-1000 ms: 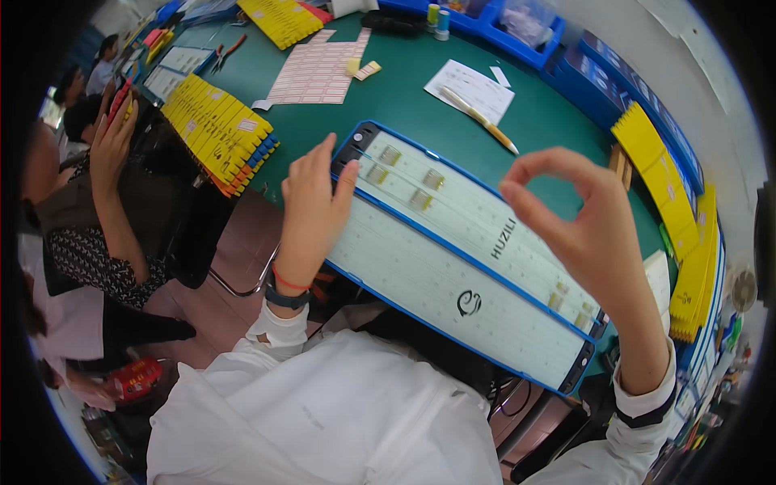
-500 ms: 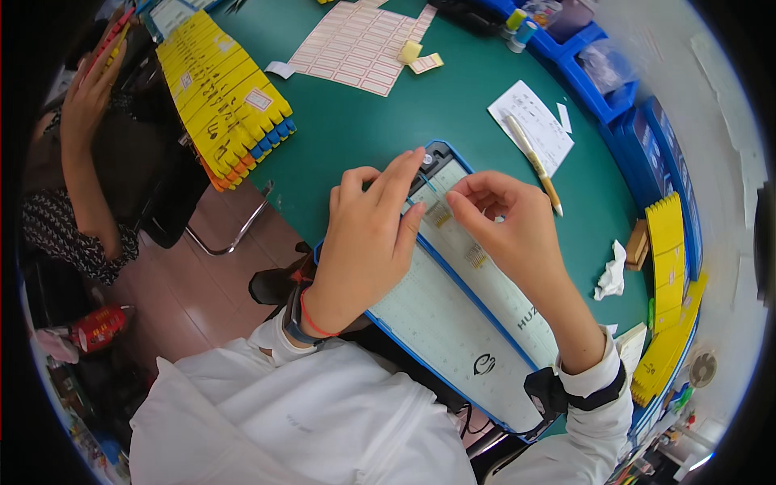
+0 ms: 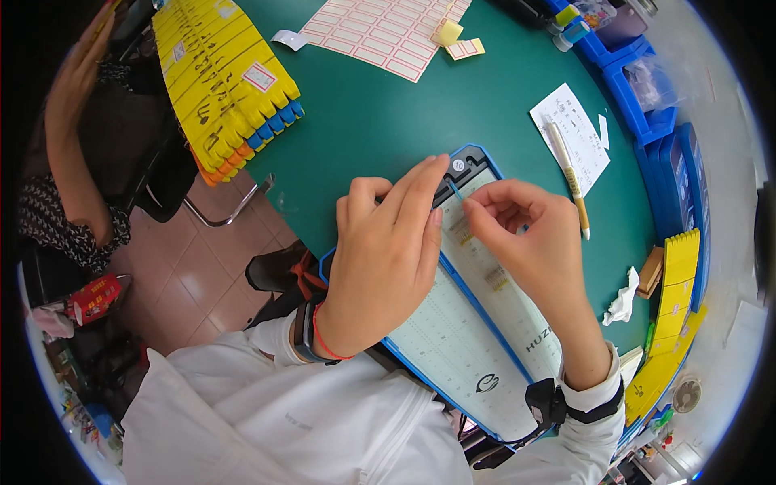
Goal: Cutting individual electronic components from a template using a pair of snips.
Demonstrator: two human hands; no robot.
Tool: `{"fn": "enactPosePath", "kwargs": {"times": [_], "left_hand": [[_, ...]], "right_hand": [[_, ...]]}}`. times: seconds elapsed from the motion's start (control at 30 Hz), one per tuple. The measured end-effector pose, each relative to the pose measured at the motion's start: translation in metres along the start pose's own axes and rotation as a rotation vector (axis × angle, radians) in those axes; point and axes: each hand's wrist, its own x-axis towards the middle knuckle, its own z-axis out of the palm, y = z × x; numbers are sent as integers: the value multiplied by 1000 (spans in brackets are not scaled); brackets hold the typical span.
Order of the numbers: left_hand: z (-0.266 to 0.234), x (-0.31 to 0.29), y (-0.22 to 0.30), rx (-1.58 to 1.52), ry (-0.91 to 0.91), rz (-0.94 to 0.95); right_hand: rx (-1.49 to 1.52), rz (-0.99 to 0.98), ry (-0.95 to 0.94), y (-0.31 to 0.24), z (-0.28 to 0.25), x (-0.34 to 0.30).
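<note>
A long white paper-cutter board (image 3: 469, 356) with a blue rim lies across the near edge of the green table (image 3: 388, 121). My left hand (image 3: 388, 250) presses down on its upper left part, fingers stretched toward the black end piece (image 3: 449, 187). Just right of it, my right hand (image 3: 529, 242) has thumb and forefinger pinched together at the board's top over a thin strip; what it pinches is too small to tell. Small yellowish labels (image 3: 495, 279) lie on the board under that hand.
A stack of yellow cards (image 3: 222, 81) sits at the table's left edge. A sheet of red-framed labels (image 3: 380, 32), a white paper (image 3: 575, 129) with a pen (image 3: 569, 174), blue bins (image 3: 638, 89) and more yellow cards (image 3: 675, 299) are around. Another person's arm (image 3: 77, 153) is at left.
My right hand came down from above the board to its top end. My left hand slid up the board toward the black end piece. The view has closed in on the board.
</note>
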Motion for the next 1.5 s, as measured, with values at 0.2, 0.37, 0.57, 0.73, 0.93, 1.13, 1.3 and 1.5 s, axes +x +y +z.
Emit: {"fn": "enactPosePath", "kwargs": {"times": [0.2,0.37,0.57,0.73,0.93,1.13,1.3,1.5], "left_hand": [[0,-3,-2,20,-28,6],[4,-4,2,46,-6,45],[2,-3,0,147,-13,84],[5,0,-1,161,-54,126],[0,1,-1,200,-80,124],[6,6,-6,258,-112,184],[3,18,-12,197,-186,260],[6,22,-13,216,-147,331]], "right_hand": [[26,67,-52,-3,-3,3],[-44,51,-71,1,-9,0],[-258,-105,29,-8,-45,-34],[-437,94,126,-12,-118,-104],[-514,641,189,46,-144,-209],[-355,608,306,74,-105,-254],[-341,394,464,75,-88,-254],[-351,218,362,68,-67,-238]]}}
